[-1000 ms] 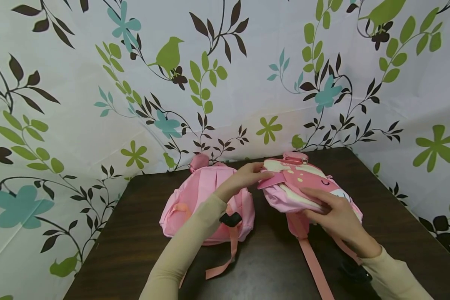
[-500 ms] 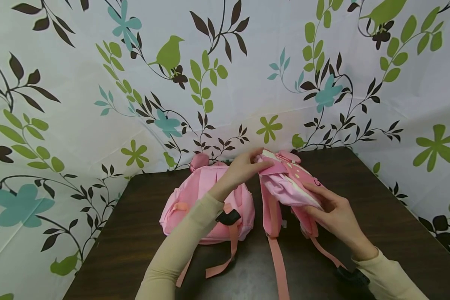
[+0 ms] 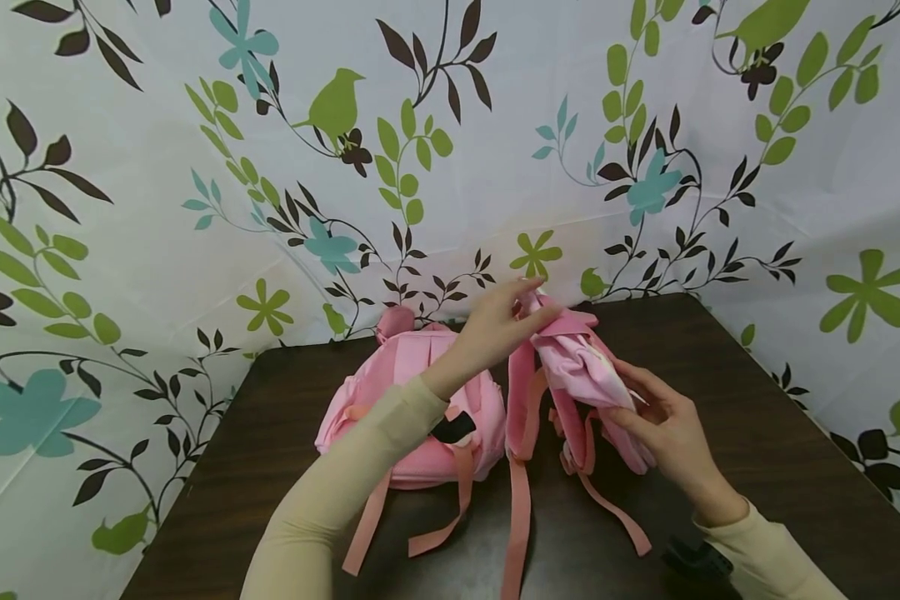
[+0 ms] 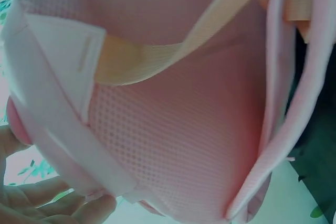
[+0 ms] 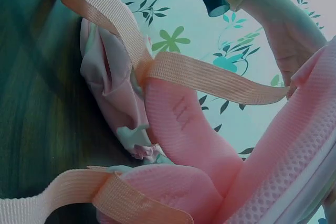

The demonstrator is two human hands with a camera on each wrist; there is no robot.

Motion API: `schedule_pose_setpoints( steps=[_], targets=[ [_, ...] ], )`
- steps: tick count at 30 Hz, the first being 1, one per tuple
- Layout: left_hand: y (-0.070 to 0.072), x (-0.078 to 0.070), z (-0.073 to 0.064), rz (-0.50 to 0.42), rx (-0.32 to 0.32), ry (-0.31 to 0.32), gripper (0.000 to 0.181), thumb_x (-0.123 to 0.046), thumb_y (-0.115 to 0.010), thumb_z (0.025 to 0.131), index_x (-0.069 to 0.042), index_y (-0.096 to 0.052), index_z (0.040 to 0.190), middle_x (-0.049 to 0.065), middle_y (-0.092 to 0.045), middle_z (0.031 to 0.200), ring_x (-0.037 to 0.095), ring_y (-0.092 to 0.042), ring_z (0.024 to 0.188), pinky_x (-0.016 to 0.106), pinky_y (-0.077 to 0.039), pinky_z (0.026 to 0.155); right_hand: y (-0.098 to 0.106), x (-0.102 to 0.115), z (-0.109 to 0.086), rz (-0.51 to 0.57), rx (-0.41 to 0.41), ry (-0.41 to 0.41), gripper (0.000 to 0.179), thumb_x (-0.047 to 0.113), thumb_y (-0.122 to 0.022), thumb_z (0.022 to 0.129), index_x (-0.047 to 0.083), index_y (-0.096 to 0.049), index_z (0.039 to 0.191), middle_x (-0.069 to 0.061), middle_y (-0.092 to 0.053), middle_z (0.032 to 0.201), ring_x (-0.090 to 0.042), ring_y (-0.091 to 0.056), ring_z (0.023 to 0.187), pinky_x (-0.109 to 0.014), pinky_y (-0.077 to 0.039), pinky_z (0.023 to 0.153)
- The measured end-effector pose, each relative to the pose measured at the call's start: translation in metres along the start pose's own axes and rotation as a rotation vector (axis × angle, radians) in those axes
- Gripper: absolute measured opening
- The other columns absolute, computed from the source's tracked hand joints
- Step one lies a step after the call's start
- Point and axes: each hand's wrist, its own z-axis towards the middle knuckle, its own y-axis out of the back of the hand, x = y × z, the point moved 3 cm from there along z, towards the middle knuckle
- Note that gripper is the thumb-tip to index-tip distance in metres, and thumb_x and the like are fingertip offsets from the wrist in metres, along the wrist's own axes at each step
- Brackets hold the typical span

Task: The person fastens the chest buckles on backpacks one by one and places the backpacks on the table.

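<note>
A small pink backpack (image 3: 581, 367) is held up over the right half of the table, turned nearly edge-on in the head view. My left hand (image 3: 495, 329) pinches its upper left edge between thumb and fingers. Lower on the other side, my right hand (image 3: 671, 429) grips it. Two padded shoulder straps (image 3: 521, 400) hang down with peach webbing ends. The left wrist view shows its mesh back panel (image 4: 173, 135) and the fingers (image 4: 58, 203) at its edge. In the right wrist view, the peach webbing (image 5: 220, 80) crosses in front of my left forearm.
A second pink backpack (image 3: 397, 367) lies on the dark wooden table (image 3: 262, 433), strap side up, partly behind my left forearm. Its loose peach strap (image 3: 450, 521) trails toward me. Behind the table hangs a white cloth (image 3: 450, 167) printed with leaves and birds.
The held backpack has turned from showing its face front to nearly edge-on. My left hand has lifted its upper edge, and the shoulder straps have swung left into view. The other backpack stays put.
</note>
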Motion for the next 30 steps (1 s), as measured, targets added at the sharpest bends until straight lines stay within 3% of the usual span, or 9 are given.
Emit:
schedule_pose_setpoints(
  steps=[4,7,9,11,14,22,26,30],
  targets=[
    [-0.005,-0.003,0.003,0.024,-0.009,-0.053,0.055,-0.038,-0.064,0.099,-0.006,-0.056,0.143,0.004,-0.054,0.083,0.017,-0.049,0.075,0.026,-0.04,0.065,0.003,0.0,0.0,-0.047,-0.041,0.002,0.055,-0.017,-0.064,0.087,-0.003,-0.056,0.139,0.001,-0.06,0.136,-0.009,-0.059,0.118,-0.019,-0.052,0.089],
    [-0.008,-0.004,0.003,-0.004,-0.006,-0.053,0.053,-0.04,-0.064,0.099,-0.009,-0.059,0.141,0.005,-0.065,0.103,0.015,-0.058,0.108,0.026,-0.046,0.08,0.005,-0.001,0.0,-0.042,-0.074,-0.007,0.053,-0.017,-0.063,0.088,0.002,-0.059,0.138,0.002,-0.062,0.135,-0.006,-0.059,0.118,-0.017,-0.05,0.09],
    [-0.01,-0.005,0.003,-0.031,0.001,-0.047,0.048,-0.041,-0.062,0.099,-0.011,-0.062,0.137,0.005,-0.065,0.127,0.015,-0.045,0.137,0.03,-0.044,0.099,0.005,-0.001,0.001,-0.01,-0.088,-0.015,0.053,-0.017,-0.062,0.089,0.004,-0.061,0.137,0.002,-0.063,0.134,-0.005,-0.061,0.116,-0.018,-0.051,0.088],
    [-0.012,-0.006,0.004,-0.051,0.009,-0.043,0.044,-0.042,-0.061,0.1,-0.012,-0.065,0.132,0.002,-0.055,0.146,0.015,-0.022,0.15,0.037,-0.033,0.114,0.006,-0.001,0.002,0.022,-0.105,-0.021,0.053,-0.018,-0.061,0.088,0.005,-0.062,0.136,0.004,-0.064,0.131,-0.005,-0.062,0.114,-0.018,-0.053,0.086],
    [-0.016,-0.006,0.007,-0.07,0.018,-0.054,0.041,-0.041,-0.058,0.101,-0.012,-0.067,0.129,0.001,-0.048,0.152,0.015,-0.016,0.152,0.045,-0.02,0.12,0.007,-0.001,0.003,0.048,-0.128,-0.024,0.051,-0.019,-0.06,0.088,0.003,-0.062,0.134,0.006,-0.065,0.128,-0.006,-0.064,0.109,-0.019,-0.054,0.083],
    [-0.03,-0.003,0.015,-0.078,0.017,-0.105,0.045,-0.04,-0.054,0.102,-0.012,-0.062,0.136,0.0,-0.04,0.158,0.015,-0.009,0.153,0.047,-0.014,0.121,0.013,-0.001,0.006,0.081,-0.177,-0.033,0.046,-0.016,-0.058,0.092,-0.002,-0.058,0.136,0.002,-0.066,0.125,-0.009,-0.064,0.109,-0.019,-0.053,0.086],
    [-0.036,-0.001,0.019,-0.099,0.024,-0.102,0.044,-0.04,-0.055,0.102,-0.013,-0.061,0.137,0.0,-0.037,0.16,0.015,-0.006,0.153,0.047,-0.016,0.121,0.016,0.002,0.007,0.02,-0.124,-0.044,0.053,-0.012,-0.059,0.093,0.001,-0.052,0.144,0.004,-0.061,0.135,-0.007,-0.059,0.117,-0.016,-0.05,0.09],
    [-0.04,-0.002,0.023,-0.106,0.02,-0.091,0.043,-0.039,-0.056,0.102,-0.013,-0.063,0.135,0.001,-0.038,0.16,0.017,-0.008,0.153,0.049,-0.014,0.121,0.017,0.008,0.009,-0.11,-0.036,-0.088,0.066,-0.006,-0.062,0.095,0.011,-0.04,0.155,0.001,-0.049,0.148,-0.005,-0.05,0.126,-0.012,-0.045,0.094]
  ],
)
